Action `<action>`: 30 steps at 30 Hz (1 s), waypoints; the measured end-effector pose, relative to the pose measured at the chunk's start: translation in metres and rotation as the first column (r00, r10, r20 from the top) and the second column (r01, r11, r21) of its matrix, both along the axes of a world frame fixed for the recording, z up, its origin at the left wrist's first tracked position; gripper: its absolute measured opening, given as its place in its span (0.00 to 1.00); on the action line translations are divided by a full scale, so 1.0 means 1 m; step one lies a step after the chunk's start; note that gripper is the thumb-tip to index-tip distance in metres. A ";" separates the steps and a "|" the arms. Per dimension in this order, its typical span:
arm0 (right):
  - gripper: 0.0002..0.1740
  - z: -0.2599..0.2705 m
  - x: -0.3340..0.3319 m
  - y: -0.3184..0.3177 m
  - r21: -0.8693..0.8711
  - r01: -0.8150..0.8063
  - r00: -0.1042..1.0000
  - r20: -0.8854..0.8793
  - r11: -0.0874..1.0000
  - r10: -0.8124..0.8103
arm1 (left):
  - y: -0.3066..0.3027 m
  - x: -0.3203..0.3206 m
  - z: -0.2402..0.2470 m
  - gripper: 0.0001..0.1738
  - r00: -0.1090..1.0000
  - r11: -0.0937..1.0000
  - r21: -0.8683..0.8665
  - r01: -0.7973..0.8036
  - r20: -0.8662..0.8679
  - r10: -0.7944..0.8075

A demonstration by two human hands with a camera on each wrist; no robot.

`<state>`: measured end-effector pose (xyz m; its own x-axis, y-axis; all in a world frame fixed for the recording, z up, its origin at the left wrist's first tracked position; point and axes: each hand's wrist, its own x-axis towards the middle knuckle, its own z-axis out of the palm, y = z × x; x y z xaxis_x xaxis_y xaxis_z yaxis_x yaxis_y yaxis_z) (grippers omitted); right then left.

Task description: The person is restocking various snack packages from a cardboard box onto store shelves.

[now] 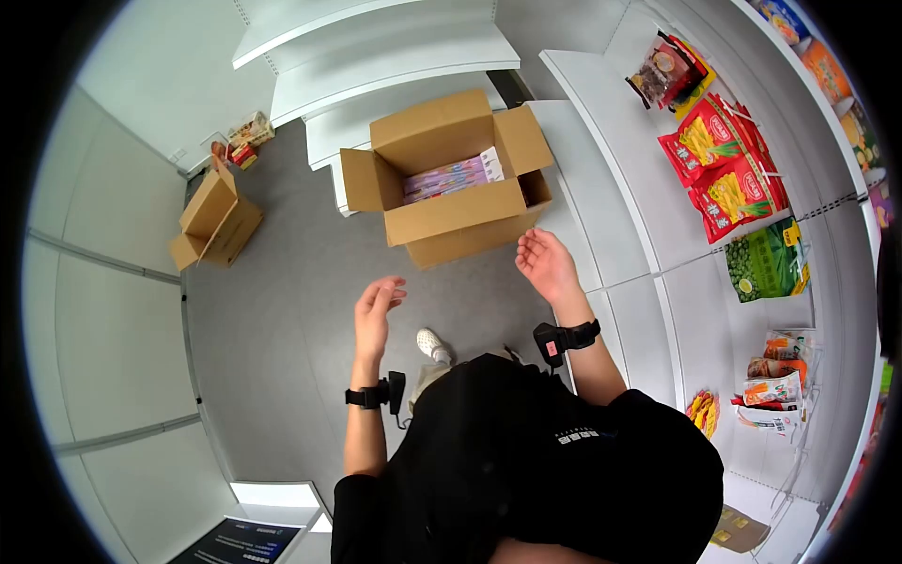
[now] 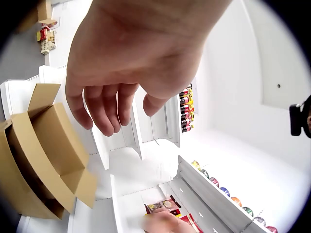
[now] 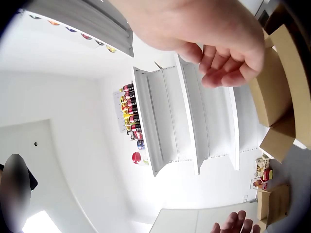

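In the head view my left hand (image 1: 376,305) hovers over the grey floor, fingers loosely bent and holding nothing. My right hand (image 1: 548,266) is likewise bare, with relaxed fingers just in front of the near right corner of an open cardboard box (image 1: 451,224). Inside that box lie pink and purple packages (image 1: 446,179), and its flaps stand spread. The left wrist view shows the left hand (image 2: 131,63) with its fingers hanging down and the box (image 2: 43,155) off to one side. In the right wrist view the right hand (image 3: 214,43) has gently curled fingers near the box's flaps.
A second open carton (image 1: 225,221) stands on the floor at left, near some small packs (image 1: 246,150) by the wall. White shelves (image 1: 395,66) rise behind the box. Along the right, a shelf unit holds red snack bags (image 1: 723,169) and a green bag (image 1: 769,263).
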<state>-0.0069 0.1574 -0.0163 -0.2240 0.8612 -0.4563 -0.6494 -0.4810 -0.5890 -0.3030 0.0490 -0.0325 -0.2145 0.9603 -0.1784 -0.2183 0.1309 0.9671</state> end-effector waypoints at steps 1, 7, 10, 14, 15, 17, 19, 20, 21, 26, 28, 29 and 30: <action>0.09 0.000 -0.011 0.004 -0.006 0.002 1.000 0.012 1.000 -0.002 | 0.008 -0.011 -0.004 0.17 1.000 1.000 -0.006 -0.001 -0.006 0.001; 0.10 -0.018 -0.056 0.026 -0.073 0.075 0.997 -0.020 0.995 -0.076 | 0.058 -0.058 0.001 0.16 0.996 0.996 -0.026 0.089 -0.014 -0.089; 0.12 -0.031 -0.065 0.044 -0.128 0.100 0.995 -0.015 0.987 -0.103 | 0.075 -0.071 -0.006 0.16 0.995 0.993 -0.064 0.098 -0.013 -0.099; 0.14 -0.058 -0.069 0.080 -0.196 0.132 0.987 -0.063 0.972 -0.147 | 0.097 -0.082 -0.014 0.17 0.997 0.991 -0.111 0.079 -0.014 -0.081; 0.15 -0.066 -0.070 0.092 -0.208 0.137 0.984 -0.086 0.969 -0.158 | 0.103 -0.085 -0.014 0.17 0.997 0.990 -0.119 0.073 -0.017 -0.075; 0.15 -0.084 -0.076 0.121 -0.252 0.151 0.977 -0.111 0.956 -0.183 | 0.114 -0.091 -0.014 0.18 0.998 0.988 -0.147 0.046 -0.027 -0.051; 0.14 -0.102 -0.084 0.155 -0.295 0.160 0.970 -0.132 0.942 -0.206 | 0.127 -0.102 -0.016 0.18 0.999 0.983 -0.182 0.004 -0.042 -0.012; 0.14 -0.111 -0.089 0.173 -0.318 0.161 0.967 -0.141 0.934 -0.214 | 0.133 -0.107 -0.014 0.17 0.999 0.979 -0.202 -0.030 -0.049 0.020; 0.14 -0.123 -0.093 0.194 -0.343 0.160 0.963 -0.150 0.925 -0.223 | 0.138 -0.112 -0.015 0.17 0.997 0.973 -0.221 -0.070 -0.050 0.061; 0.11 -0.223 -0.105 0.307 -0.408 0.236 0.956 -0.066 0.882 -0.286 | 0.178 -0.122 -0.010 0.17 0.980 0.934 -0.295 -0.199 -0.058 0.190; 0.11 -0.247 -0.101 0.346 -0.541 0.305 0.890 -0.130 0.784 -0.436 | 0.195 -0.122 -0.006 0.18 0.978 0.915 -0.347 -0.208 -0.102 0.183; 0.11 -0.259 -0.099 0.363 -0.596 0.328 0.852 -0.148 0.733 -0.502 | 0.199 -0.120 -0.007 0.18 0.975 0.905 -0.366 -0.218 -0.116 0.188; 0.14 -0.295 -0.093 0.375 -0.498 0.366 0.846 -0.174 0.786 -0.503 | 0.208 -0.118 -0.002 0.17 0.971 0.885 -0.403 -0.231 -0.151 0.185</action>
<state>-0.1001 0.5327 -0.3113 -0.0516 0.6267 -0.7776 -0.9536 -0.2622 -0.1480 -0.4215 0.2567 -0.0349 -0.4407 0.7346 -0.5159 -0.1849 0.4882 0.8529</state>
